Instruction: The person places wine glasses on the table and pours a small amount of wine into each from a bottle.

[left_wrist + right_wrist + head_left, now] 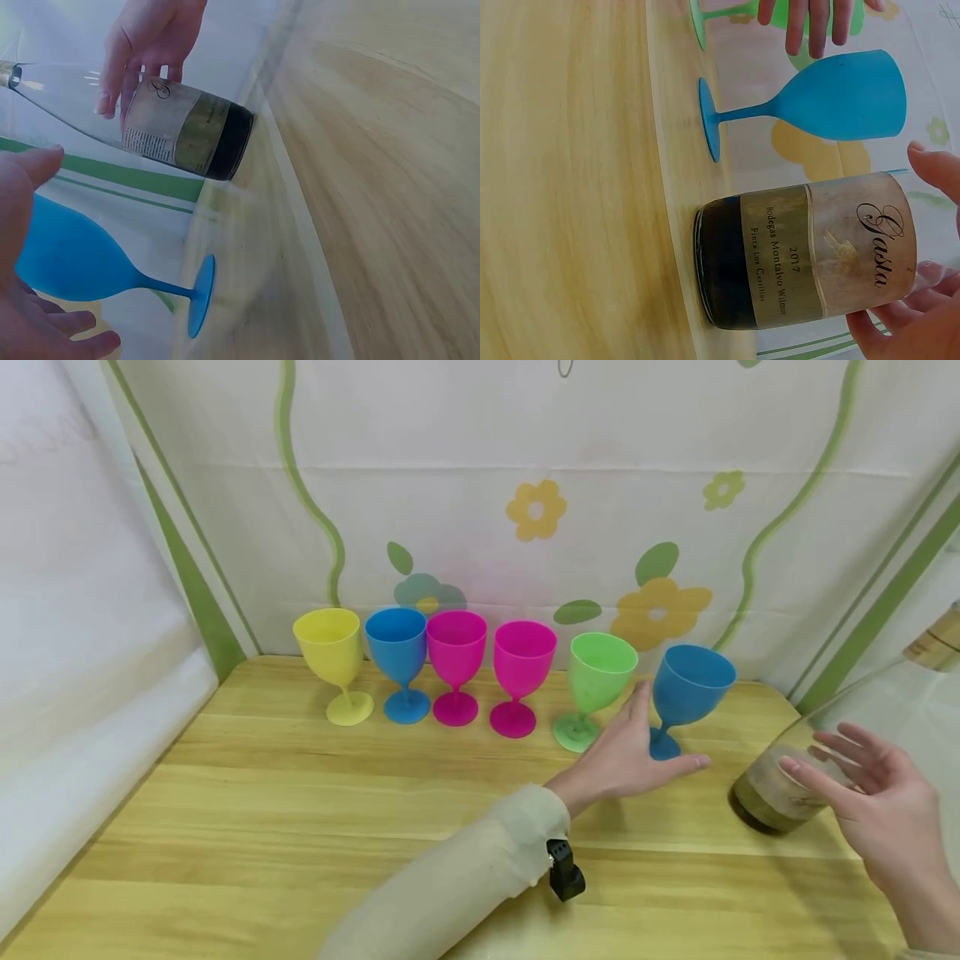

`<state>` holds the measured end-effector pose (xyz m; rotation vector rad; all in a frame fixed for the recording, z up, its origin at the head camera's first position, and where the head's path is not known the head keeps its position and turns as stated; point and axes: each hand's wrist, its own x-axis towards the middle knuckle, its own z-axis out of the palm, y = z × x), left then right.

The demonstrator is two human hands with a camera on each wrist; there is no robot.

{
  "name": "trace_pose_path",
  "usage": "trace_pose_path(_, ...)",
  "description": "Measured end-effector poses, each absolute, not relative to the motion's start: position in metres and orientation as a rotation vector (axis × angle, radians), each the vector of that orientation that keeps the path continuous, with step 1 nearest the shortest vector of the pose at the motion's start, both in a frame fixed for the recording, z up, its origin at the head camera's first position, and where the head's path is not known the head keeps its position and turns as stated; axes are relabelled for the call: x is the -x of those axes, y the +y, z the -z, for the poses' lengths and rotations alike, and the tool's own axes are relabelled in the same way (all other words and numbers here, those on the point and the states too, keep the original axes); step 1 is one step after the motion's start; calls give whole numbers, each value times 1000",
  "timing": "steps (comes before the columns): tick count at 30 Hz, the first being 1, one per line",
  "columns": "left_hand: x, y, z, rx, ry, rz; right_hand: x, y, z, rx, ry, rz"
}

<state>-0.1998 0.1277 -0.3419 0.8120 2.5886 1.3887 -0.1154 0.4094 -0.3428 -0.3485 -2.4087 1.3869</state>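
A blue goblet (693, 685) stands upright at the right end of a row. Around its near side my left hand (626, 756) is spread, its fingers straight and its thumb held wide of the bowl. A clear glass wine bottle (802, 259) with a pale label and dark base stands to the right of that goblet. My right hand (892, 814) is beside the bottle, thumb and fingers apart on either side of it in a loose, unclosed curve. The light green goblet (600, 672) stands just left of my left fingertips.
Further left along the row stand two magenta goblets (523, 660) (456, 652), another blue goblet (397, 647) and a yellow goblet (330, 647). They are on a wooden table (300, 827). A floral curtain (450, 435) hangs right behind them.
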Motion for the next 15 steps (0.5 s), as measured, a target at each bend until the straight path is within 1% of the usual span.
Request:
trace_pose_path(8,206,142,340,-672,2618,-1384,116,407,346,345,-2398,-1389)
trace_pose_path(15,211,154,335,-631,2597,-1504,117,407,348,350,-2406,-1353)
